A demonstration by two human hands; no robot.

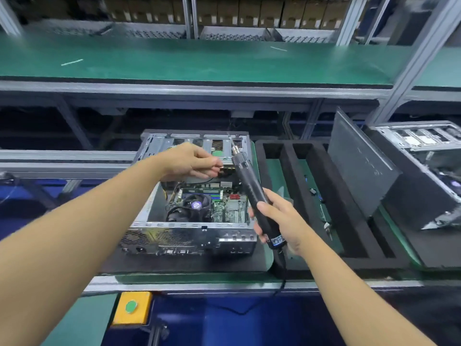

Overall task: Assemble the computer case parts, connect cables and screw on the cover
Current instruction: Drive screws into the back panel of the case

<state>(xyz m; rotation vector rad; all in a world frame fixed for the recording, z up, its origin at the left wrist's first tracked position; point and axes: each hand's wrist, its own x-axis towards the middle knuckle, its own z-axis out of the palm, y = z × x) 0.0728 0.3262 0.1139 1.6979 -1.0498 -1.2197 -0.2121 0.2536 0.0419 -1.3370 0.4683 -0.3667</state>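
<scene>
Computer case [174, 238] – lid off, lying flat on a black mat on the tabletop [199, 277], dead centre under the hands. Judged heavy and rigid: sheet steel with thin edges that look sharp, so lift by the outer walls, never by the interior. Motherboard [224, 208] and fan [197, 204] inside are fragile.

Left hand [192, 161] at the case's 12 o'clock end, pinching a small part [220, 167]; cannot tell what kind. Right hand [282, 221] wraps the electric screwdriver [249, 181], which crosses the 3 o'clock wall with its bit toward 12 – its cord trails off the near edge and is a snag risk.

Cover panel [359, 161] leans at 2 o'clock, beyond the foam tray [289, 171]. Second case [424, 146] further out at 3 o'clock.
</scene>
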